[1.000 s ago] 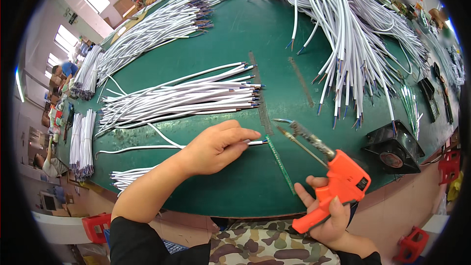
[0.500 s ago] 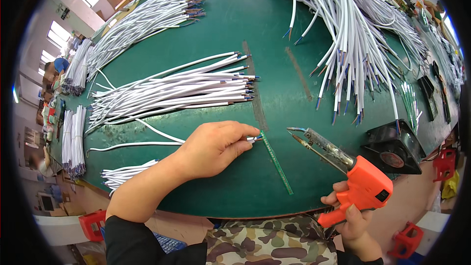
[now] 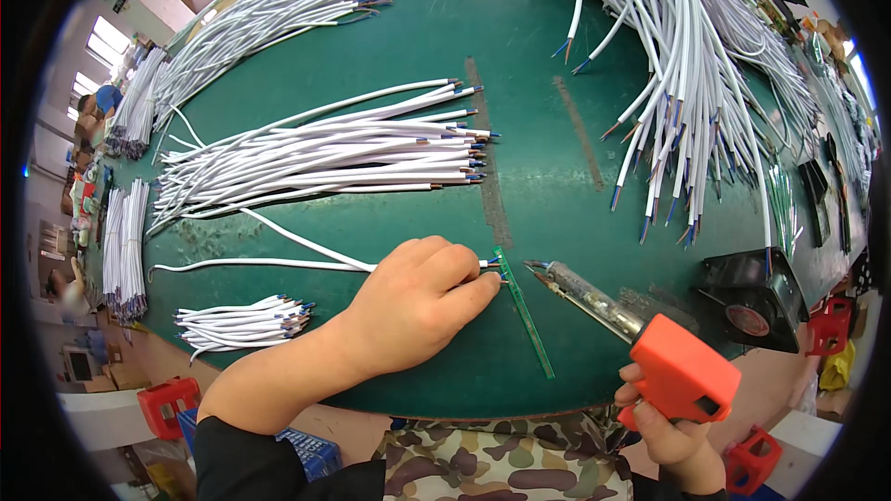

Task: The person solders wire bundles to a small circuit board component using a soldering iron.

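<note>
My left hand [image 3: 413, 311] is closed at the near middle of the table. Its fingers are pinched around a white cable [image 3: 251, 263] whose stripped, coloured wire ends lie at the far end of a narrow green circuit-board strip [image 3: 529, 320]. Part of the cable is hidden beneath the hand. On the right, my right hand [image 3: 673, 441] grips an orange soldering gun [image 3: 689, 373]. The gun's metal tip points left, just right of the strip's far end; a small gap seems to separate them.
A loose bundle of white cables [image 3: 325, 162] lies beyond my left hand, a short bundle [image 3: 241, 323] at near left. More cables [image 3: 687, 83] spread at far right. A black fan [image 3: 754, 297] stands by the table's right edge. Red stools [image 3: 170, 406] are on the floor.
The soldering gun's tip has moved left, closer to the strip's far end. My left hand has shifted slightly right and its fingers have curled more. The whole view has shifted a little.
</note>
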Demonstrator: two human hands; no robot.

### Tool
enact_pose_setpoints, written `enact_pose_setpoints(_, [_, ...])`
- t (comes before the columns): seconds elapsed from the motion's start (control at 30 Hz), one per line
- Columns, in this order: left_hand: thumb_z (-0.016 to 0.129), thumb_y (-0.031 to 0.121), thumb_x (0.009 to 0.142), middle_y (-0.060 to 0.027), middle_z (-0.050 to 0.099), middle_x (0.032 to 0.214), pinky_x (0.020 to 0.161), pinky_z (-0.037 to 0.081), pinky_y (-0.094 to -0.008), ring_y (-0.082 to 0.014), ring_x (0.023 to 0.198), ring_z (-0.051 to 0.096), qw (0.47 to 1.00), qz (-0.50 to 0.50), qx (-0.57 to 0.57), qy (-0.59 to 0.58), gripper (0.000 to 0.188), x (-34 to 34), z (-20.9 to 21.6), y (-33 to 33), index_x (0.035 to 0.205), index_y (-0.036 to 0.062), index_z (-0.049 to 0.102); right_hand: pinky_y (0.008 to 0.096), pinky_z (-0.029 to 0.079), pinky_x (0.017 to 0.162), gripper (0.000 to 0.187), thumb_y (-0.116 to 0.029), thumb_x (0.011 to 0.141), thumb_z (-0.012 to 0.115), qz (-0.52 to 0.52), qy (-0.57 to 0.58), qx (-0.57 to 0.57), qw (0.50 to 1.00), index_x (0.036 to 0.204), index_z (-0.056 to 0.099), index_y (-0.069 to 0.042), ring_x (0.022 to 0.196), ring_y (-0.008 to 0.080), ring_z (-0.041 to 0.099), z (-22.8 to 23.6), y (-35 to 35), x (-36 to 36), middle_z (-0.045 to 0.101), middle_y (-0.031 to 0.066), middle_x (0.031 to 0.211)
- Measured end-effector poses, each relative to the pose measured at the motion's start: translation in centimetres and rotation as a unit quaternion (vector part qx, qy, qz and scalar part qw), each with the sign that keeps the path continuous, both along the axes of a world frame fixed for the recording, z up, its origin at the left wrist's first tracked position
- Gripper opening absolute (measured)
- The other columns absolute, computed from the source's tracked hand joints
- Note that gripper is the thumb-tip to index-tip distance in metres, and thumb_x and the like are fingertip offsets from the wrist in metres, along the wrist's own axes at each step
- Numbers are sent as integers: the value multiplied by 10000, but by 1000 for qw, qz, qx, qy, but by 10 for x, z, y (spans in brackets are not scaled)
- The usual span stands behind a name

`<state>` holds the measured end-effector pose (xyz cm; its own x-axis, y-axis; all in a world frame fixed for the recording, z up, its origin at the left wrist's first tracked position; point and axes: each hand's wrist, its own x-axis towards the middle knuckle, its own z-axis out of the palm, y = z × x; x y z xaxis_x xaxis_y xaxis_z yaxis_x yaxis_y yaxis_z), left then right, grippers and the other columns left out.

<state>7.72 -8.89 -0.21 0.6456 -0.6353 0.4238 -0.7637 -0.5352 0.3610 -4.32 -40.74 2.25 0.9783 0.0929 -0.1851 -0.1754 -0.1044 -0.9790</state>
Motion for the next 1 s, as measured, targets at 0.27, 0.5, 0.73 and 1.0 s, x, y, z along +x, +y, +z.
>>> enact_pose_setpoints(0.27, [732, 15, 749, -53, 567, 862, 629, 469, -373, -233, 737, 560, 999, 20, 28, -22, 267, -1, -5, -5, 1012, 54, 704, 338, 589, 695, 219, -108, 817, 681, 79, -177, -151, 969, 1002, 706, 6, 757, 202, 708, -8, 10, 19, 732, 114, 906])
enact_pose_setpoints(0.5, [724, 11, 748, -66, 562, 858, 608, 467, -353, -237, 731, 551, 1000, 18, 19, -13, 266, 1, -6, -4, 1012, 39, 699, 349, 583, 673, 168, -103, 791, 685, 105, -207, -162, 959, 934, 698, -16, 738, 239, 707, -10, 11, 26, 726, 102, 873])
enact_pose_setpoints(0.73, [722, 4, 745, -73, 557, 856, 611, 471, -352, -238, 727, 548, 1000, 16, 23, -10, 265, 1, -5, -4, 1007, 27, 692, 372, 570, 667, 156, -97, 783, 679, 114, -220, -181, 952, 922, 689, -27, 732, 270, 697, -12, 13, 25, 703, 85, 827])
enact_pose_setpoints(1.0, [725, 1, 740, -74, 554, 853, 607, 467, -354, -238, 718, 543, 999, 19, 26, -13, 266, 0, -6, -5, 1003, 24, 690, 369, 548, 631, 129, -87, 791, 672, 166, -235, -217, 933, 909, 680, -34, 696, 272, 667, -9, 8, 25, 672, 78, 794])
